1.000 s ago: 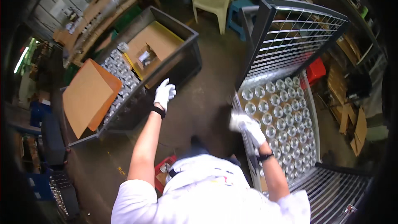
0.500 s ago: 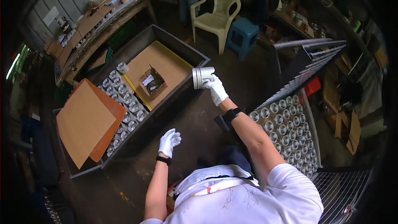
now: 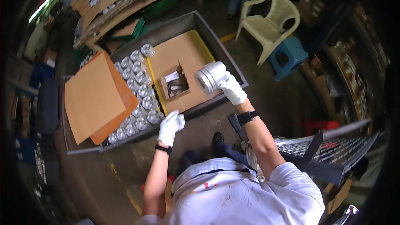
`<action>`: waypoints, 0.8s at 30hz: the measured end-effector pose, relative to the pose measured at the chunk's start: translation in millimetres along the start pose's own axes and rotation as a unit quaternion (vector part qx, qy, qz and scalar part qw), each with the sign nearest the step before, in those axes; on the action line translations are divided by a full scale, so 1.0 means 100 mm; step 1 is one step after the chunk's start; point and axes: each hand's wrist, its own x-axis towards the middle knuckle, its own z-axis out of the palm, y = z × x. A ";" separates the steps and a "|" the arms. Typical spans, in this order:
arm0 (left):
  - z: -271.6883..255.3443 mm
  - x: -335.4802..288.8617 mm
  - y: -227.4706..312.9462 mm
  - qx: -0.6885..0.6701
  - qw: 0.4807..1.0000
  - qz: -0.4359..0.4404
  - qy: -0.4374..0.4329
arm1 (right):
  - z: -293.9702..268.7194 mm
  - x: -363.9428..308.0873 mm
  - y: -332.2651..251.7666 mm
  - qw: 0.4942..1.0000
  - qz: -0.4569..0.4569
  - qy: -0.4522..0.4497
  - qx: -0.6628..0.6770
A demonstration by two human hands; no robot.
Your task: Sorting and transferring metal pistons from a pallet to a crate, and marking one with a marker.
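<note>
Closest to me on the feed is the left hand point(image 3: 171, 127), white glove, fingers loose and a bit spread, holding nothing I can see. It's just beside the near rim of the grey metal bin point(image 3: 212, 39); can't tell from here if it's touching. A bit farther out, the right hand point(image 3: 233, 89), also gloved, has its fingers wrapped on 1 silver piston point(image 3: 211, 76), round face tipped toward the left. The piston is over the right part of the bin and looks clear of the cardboard liner point(image 3: 179, 52), though I can't judge the height. My read: the step in hand is a 1-handed carry. Next move calls for a firm right grip and room over the rim, imo, with the left free to steady. Beyond that, the liner has 1 cutout with small bits in it I can't make out. Left of the yellow strip point(image 3: 152, 71) sit the piston rows point(image 3: 141, 91), partly under a tan sheet point(image 3: 93, 96) on an orange one. Way back: a blue stool point(image 3: 287, 56), beige chair point(image 3: 266, 23) and wooden workbench point(image 3: 137, 0).
</note>
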 end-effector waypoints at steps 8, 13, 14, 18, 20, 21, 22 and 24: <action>0.93 0.76 0.32 0.252 0.950 0.183 0.025 | 0.22 0.37 0.74 0.873 0.206 0.026 0.441; 0.93 0.93 0.42 0.186 0.966 0.178 0.003 | 0.44 0.57 0.82 0.971 0.073 -0.117 -0.196; 0.95 0.92 0.46 0.162 0.973 0.163 0.017 | 0.47 0.62 0.84 0.949 0.044 -0.129 -0.286; 0.73 1.11 0.72 0.571 0.750 0.333 0.001 | 0.56 0.91 0.99 0.931 0.023 -0.137 -0.339; 0.70 1.17 0.87 0.516 0.794 0.321 -0.016 | 0.61 1.00 1.17 0.977 0.050 -0.065 -0.195; 0.72 1.17 0.96 0.500 0.805 0.319 -0.020 | 0.67 1.08 1.23 0.980 0.042 -0.050 -0.190; 0.76 1.15 1.05 0.483 0.817 0.314 -0.027 | 0.69 1.13 1.29 0.982 0.033 -0.030 -0.186; 0.69 1.16 1.23 0.529 0.781 0.329 -0.047 | 0.78 1.24 1.39 0.969 0.004 -0.016 -0.245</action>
